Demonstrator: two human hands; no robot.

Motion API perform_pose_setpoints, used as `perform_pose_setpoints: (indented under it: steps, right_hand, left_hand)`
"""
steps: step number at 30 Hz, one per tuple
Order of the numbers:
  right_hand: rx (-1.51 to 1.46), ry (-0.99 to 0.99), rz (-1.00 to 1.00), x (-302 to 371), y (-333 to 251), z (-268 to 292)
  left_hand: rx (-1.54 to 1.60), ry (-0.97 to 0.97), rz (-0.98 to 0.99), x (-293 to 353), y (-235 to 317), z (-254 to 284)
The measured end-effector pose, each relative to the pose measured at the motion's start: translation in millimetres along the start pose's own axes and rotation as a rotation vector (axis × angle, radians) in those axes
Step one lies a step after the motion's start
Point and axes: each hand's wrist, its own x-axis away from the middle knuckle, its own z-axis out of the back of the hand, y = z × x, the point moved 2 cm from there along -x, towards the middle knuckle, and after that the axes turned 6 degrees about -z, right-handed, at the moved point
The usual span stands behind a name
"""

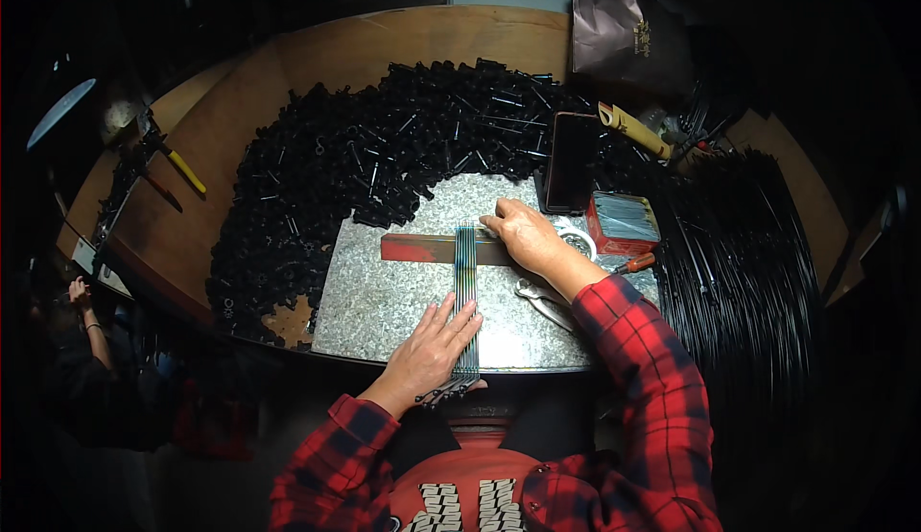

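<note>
A row of thin metal rods point(465, 278) lies side by side, running from the grey speckled board out past its front edge, with small dark ends gathered there. My left hand point(432, 350) lays its fingers across the rods near that edge, and a thumb tip shows beyond them, so the rods sit in its grasp. Under their far part a reddish-brown bar point(408, 248) lies crosswise. My right hand point(528, 236) rests over the bar's right part, fingers bent and drawn together close to the rods' far ends. Whatever its fingertips hold is hidden.
Black metal parts point(384, 139) heap behind and left of the speckled board point(374, 302). To the right are pliers point(549, 307), a screwdriver point(635, 263), a white ring point(578, 240), a red box point(624, 228), a propped phone point(573, 163) and long black rods point(739, 263).
</note>
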Motion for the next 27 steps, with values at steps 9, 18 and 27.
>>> perform_pose_setpoints:
  steps: [9, 18, 27]
  right_hand:
    - [0.053, -0.002, 0.031, -1, -4, 3]
    - [-0.17, -0.023, 0.066, 3, -8, 8]
    - [0.222, 0.146, -0.115, 24, 48, 78]
  left_hand:
    - [-0.051, -0.029, -0.007, 1, -4, -5]
    - [-0.047, -0.001, 0.0, 1, -2, -6]
    - [0.014, -0.067, 0.052, 6, -3, -4]
